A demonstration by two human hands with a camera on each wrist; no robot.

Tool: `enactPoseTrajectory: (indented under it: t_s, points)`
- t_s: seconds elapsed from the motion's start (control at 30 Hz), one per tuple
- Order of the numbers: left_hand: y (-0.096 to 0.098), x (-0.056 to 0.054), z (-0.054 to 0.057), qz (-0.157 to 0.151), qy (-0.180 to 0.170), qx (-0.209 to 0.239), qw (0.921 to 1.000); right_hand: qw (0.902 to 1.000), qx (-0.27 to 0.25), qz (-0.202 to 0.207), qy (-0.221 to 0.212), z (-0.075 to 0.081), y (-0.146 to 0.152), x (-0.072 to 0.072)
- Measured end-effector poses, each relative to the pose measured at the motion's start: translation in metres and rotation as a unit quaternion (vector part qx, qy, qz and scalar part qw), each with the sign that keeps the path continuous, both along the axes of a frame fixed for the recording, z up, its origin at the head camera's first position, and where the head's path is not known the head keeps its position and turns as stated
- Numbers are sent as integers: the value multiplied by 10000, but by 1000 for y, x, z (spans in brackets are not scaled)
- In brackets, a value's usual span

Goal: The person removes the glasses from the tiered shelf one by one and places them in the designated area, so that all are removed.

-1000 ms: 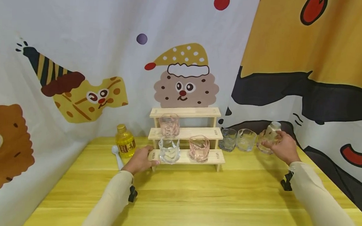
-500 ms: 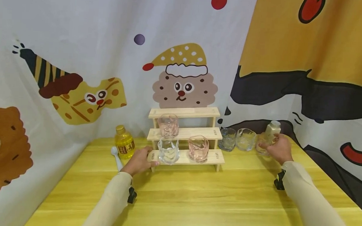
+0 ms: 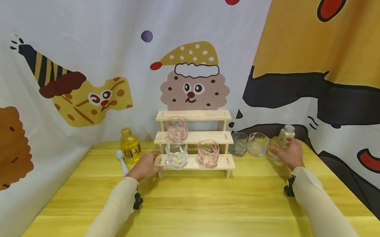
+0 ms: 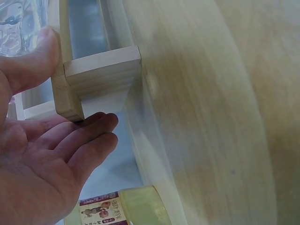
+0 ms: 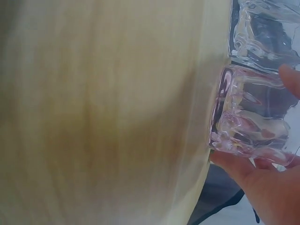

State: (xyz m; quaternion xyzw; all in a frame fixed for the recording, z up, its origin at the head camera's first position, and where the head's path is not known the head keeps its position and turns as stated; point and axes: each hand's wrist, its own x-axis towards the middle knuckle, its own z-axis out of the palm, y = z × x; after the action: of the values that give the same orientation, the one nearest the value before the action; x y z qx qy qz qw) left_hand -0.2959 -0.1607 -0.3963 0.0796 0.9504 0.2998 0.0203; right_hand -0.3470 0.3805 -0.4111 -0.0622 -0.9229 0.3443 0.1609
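Note:
My left hand (image 3: pixel 145 164) grips the left end of a three-step wooden display stand (image 3: pixel 194 136). In the left wrist view its thumb lies on the lowest step and its fingers reach behind the end. My right hand (image 3: pixel 290 153) holds a pink glass tumbler (image 5: pixel 253 117) at the back right of the table, thumb on one side and fingers on the other. Beside that tumbler stand a clear tumbler (image 3: pixel 257 144) and a greyish tumbler (image 3: pixel 238 144). On the lowest step are a clear tumbler (image 3: pixel 176 155) and a pink tumbler (image 3: pixel 208 154); another pink tumbler (image 3: pixel 177 128) stands on the middle step.
A white-capped jar (image 3: pixel 287 133) stands behind my right hand. To the left of the stand are a yellow oil bottle (image 3: pixel 130 146) and a pale spoon (image 3: pixel 121 161). A printed cloth (image 3: pixel 118 18) hangs close behind the wooden table (image 3: pixel 199 206).
My right hand has moved left with the pink tumbler, bringing it closer to the clear one. My left hand stays on the stand.

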Motion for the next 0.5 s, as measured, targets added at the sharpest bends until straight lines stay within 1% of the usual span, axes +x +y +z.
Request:
enactPoseTrajectory:
  t_s: [0.17, 0.3, 0.5]
  points:
    - [0, 2, 6, -23, 16, -43, 10000, 9998, 142, -20, -129, 4, -3, 1]
    - [0, 3, 5, 32, 56, -63, 10000, 9997, 210, -1, -151, 4, -4, 0]
    - [1, 4, 4, 29, 62, 3, 10000, 9981, 305, -75, -533, 9, -4, 0]
